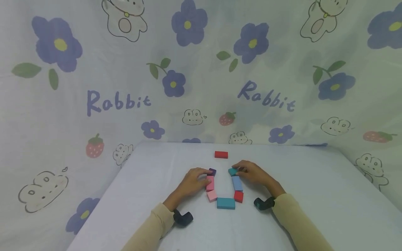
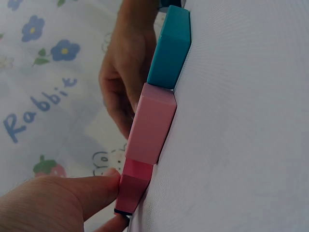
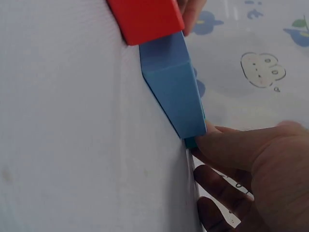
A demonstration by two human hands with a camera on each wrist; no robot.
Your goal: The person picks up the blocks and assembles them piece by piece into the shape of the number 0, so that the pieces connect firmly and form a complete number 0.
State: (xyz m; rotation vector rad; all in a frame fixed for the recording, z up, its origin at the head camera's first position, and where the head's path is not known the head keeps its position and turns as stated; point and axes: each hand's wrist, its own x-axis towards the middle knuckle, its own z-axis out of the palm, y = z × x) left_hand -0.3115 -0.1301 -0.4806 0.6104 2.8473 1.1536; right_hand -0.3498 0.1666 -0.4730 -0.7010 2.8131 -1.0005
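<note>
Wooden-looking blocks form a U on the white table. My left hand [image 1: 192, 182] is at the U's left arm. Its index finger touches the small purple block [image 1: 212, 172], and its thumb rests against the dark pink block [image 1: 210, 183], as the left wrist view also shows. On the right arm, my right hand [image 1: 252, 173] pinches a small teal block [image 1: 232, 171] at the far end of the light blue block [image 1: 237, 183]. In the right wrist view, the light blue block [image 3: 176, 96] mostly hides that teal block.
A light pink block [image 1: 211, 196], a larger teal block [image 1: 226, 203] and a red block [image 1: 238, 196] make the near curve of the U. Farther back lies a separate red block [image 1: 221, 154]. A patterned cloth [image 1: 201, 69] hangs behind the table [image 1: 163, 157].
</note>
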